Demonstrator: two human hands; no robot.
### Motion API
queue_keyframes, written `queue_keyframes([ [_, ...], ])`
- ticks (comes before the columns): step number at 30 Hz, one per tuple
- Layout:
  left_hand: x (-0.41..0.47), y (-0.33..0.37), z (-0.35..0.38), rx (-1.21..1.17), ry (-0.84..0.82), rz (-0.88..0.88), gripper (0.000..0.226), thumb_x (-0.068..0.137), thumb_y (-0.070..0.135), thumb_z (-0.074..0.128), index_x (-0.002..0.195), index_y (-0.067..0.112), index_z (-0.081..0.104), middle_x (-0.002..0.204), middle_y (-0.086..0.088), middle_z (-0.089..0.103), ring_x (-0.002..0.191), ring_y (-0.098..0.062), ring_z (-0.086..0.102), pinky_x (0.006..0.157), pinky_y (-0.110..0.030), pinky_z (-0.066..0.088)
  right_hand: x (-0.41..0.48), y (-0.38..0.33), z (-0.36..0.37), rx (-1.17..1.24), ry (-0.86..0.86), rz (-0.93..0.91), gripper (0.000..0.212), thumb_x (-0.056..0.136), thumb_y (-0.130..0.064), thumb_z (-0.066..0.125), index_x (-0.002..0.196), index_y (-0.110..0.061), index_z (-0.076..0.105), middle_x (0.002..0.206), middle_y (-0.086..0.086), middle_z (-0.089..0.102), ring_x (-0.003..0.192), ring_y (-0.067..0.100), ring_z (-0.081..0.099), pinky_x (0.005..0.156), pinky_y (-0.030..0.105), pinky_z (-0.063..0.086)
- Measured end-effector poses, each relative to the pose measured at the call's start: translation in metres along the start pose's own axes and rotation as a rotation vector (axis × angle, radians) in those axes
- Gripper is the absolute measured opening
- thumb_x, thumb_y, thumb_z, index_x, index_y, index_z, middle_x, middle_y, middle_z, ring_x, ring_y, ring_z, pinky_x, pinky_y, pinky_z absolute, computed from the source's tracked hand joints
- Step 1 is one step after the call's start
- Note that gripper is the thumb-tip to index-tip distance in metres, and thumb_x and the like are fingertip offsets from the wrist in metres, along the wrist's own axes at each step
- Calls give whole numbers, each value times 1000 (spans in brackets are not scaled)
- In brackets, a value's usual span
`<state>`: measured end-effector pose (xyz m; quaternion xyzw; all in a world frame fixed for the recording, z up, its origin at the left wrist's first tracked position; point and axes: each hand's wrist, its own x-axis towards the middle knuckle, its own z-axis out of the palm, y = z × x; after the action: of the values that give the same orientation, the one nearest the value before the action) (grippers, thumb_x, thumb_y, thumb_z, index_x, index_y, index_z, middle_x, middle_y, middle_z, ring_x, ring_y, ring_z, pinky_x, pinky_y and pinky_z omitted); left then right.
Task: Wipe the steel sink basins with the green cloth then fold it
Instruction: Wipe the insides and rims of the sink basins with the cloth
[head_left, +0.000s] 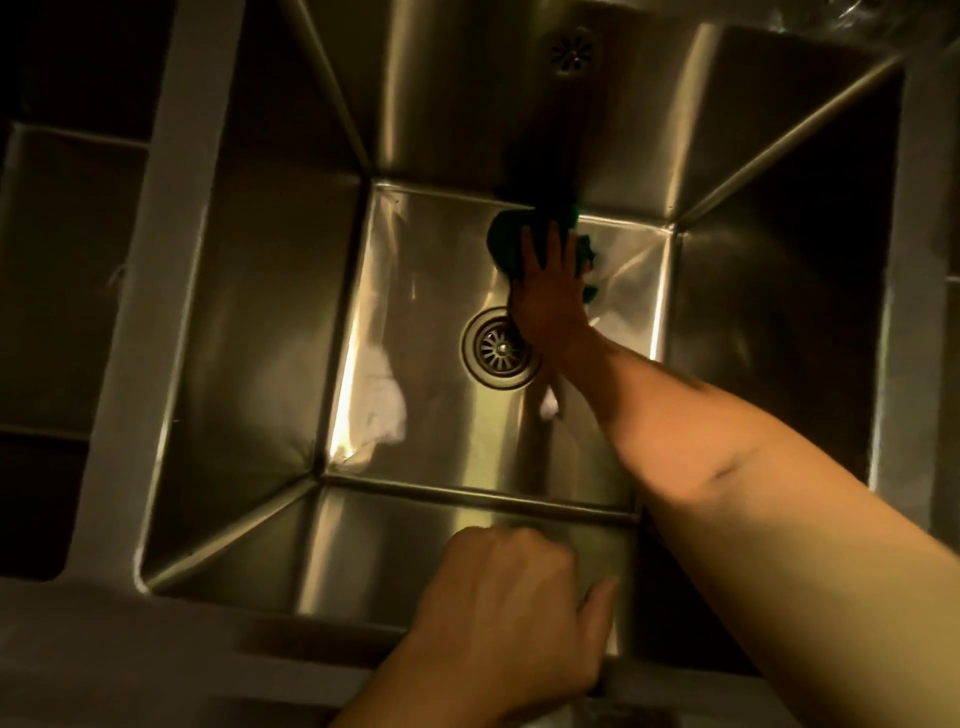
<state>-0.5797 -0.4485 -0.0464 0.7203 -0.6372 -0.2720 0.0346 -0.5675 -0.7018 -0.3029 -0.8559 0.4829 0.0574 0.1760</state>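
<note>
The right hand (550, 283) presses flat on the green cloth (511, 244) at the drain's (500, 347) one o'clock, while the left hand (511, 618), apparently clenched empty, rests on the basin (249, 322) rim.

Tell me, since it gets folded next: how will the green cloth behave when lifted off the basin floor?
The green cloth lies bunched and rumpled under the right hand, so it will probably hang limp rather than keep a shape. Pressed flat against the shiny steel basin, it may cling slightly if damp; wetness cannot be confirmed. It looks light.
</note>
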Motion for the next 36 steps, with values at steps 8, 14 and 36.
queue_keyframes([
  [8,-5,2,-1,-36,3,-26,55,82,57,47,51,14,60,48,-1,58,40,-20,57,41,-23,35,-10,-36,16,-36,-66,-221,66,103,-33,46,162,-22,19,168,18,11,154,45,3,120,66,9],
  [14,-4,2,-6,-57,-67,-44,48,80,51,55,51,13,60,49,-3,59,42,-23,58,43,-24,31,-20,-55,19,-25,-83,-339,59,104,-29,44,160,-22,27,167,18,17,153,45,7,121,64,11],
  [36,-6,2,-9,-191,-28,41,48,101,51,39,84,18,70,81,-5,69,74,-26,66,67,-37,49,-187,55,14,-260,-476,-912,86,98,-42,59,161,-39,1,170,5,-5,155,37,-3,119,67,16],
])
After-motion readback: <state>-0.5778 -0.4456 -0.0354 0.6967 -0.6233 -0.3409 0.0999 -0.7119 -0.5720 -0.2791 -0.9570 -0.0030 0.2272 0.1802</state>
